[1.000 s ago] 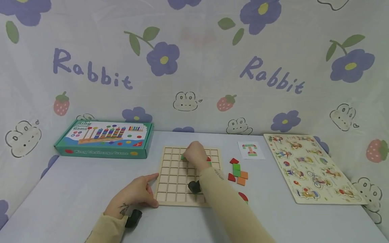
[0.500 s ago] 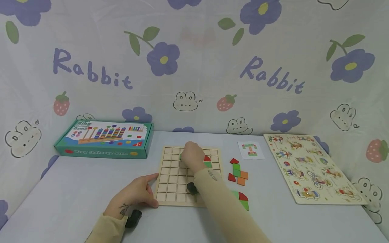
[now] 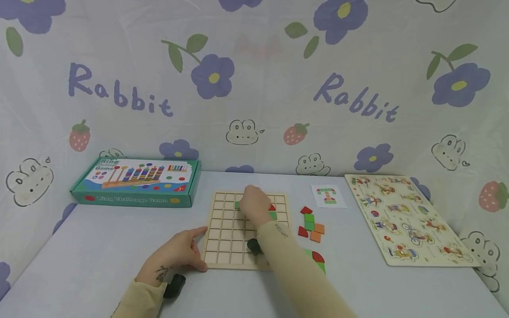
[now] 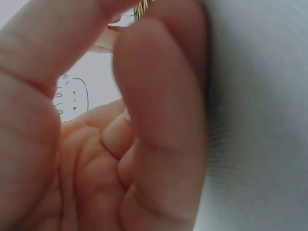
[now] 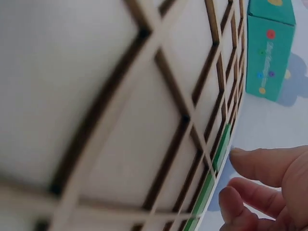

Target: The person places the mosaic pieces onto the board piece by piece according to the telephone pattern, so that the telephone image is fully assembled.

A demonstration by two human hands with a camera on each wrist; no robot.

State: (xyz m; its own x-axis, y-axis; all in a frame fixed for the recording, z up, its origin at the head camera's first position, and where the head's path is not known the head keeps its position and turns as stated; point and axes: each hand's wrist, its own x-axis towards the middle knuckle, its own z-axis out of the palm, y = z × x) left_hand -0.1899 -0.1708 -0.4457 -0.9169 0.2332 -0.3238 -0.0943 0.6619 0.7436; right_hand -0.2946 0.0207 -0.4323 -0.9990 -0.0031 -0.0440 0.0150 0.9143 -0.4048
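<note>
A wooden grid board (image 3: 224, 232) lies flat on the table. The left hand (image 3: 179, 252) touches its left edge with an extended index finger and has its thumb at the near-left corner. Over the board's far middle is the right hand (image 3: 256, 205), partly hiding a green piece (image 3: 237, 205); to its right sit a red piece (image 3: 272, 207) and a green piece (image 3: 272, 215). The right wrist view shows green pieces (image 5: 221, 147) in the grid, the right hand's thumb (image 5: 257, 163) beside them, apart from its bent fingers, and nothing visibly held.
Loose red, green and orange pieces (image 3: 316, 237) lie right of the board, more (image 3: 318, 257) near the right sleeve. Behind them is a pattern card (image 3: 329, 197). A picture puzzle board (image 3: 405, 221) stands far right; a green game box (image 3: 135, 199) is back left.
My right hand shifted slightly left, then slightly back right, over the far rows. Its sleeve now uncovers more of the near-right pieces. My left hand stays in place.
</note>
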